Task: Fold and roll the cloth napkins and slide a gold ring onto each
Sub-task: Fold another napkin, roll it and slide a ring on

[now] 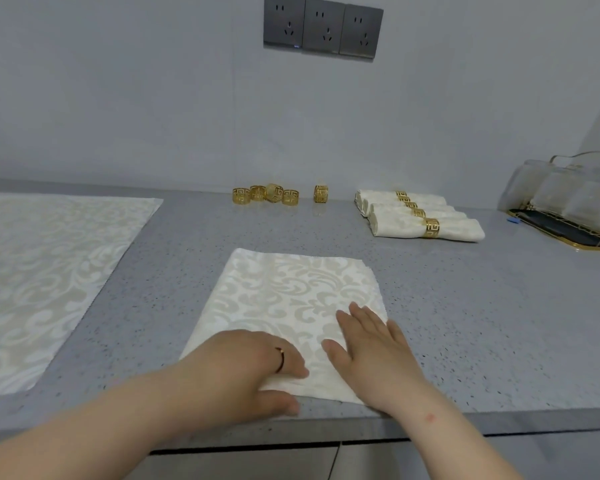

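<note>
Folded napkin [291,299] lies centre-front, loose rings [265,195] behind, rolled napkins [420,218] right.

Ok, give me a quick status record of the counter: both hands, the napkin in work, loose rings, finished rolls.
napkin in work: folded napkin, flat on the counter, not yet rolled
left hand: pinches the napkin's near edge, thumb in front
right hand: lies flat on the napkin's near right part, fingers straight
loose rings: five by the wall, four clustered, one apart to their right
finished rolls: about five, each ringed, far right
unfolded cloth: spread flat at far left
</note>
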Motion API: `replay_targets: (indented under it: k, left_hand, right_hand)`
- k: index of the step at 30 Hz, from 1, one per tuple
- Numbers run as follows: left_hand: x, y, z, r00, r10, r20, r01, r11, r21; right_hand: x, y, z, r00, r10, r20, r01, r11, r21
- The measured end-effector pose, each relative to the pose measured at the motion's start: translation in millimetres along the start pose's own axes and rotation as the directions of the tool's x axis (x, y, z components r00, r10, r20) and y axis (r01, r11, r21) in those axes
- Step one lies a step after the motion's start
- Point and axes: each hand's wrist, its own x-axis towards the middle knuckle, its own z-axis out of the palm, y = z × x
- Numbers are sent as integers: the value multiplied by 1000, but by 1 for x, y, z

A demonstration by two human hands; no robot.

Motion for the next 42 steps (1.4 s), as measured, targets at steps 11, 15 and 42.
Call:
replay_targets:
  k: [11, 15, 42]
  left_hand:
    - [-5, -4, 21, 976, -62, -208, 59, 998, -19]
    - [-4, -8, 22, 968, -58, -243, 52, 998, -32]
    - [-10, -4, 32, 851, 159, -501, 11, 948, 319]
  right_hand:
    - [-33, 19, 3, 829, -401, -391, 440, 898, 12]
    - [-36, 17, -4, 855, -365, -368, 412, 910, 55]
    - [-40, -40, 9, 852, -335, -402, 432, 884, 179]
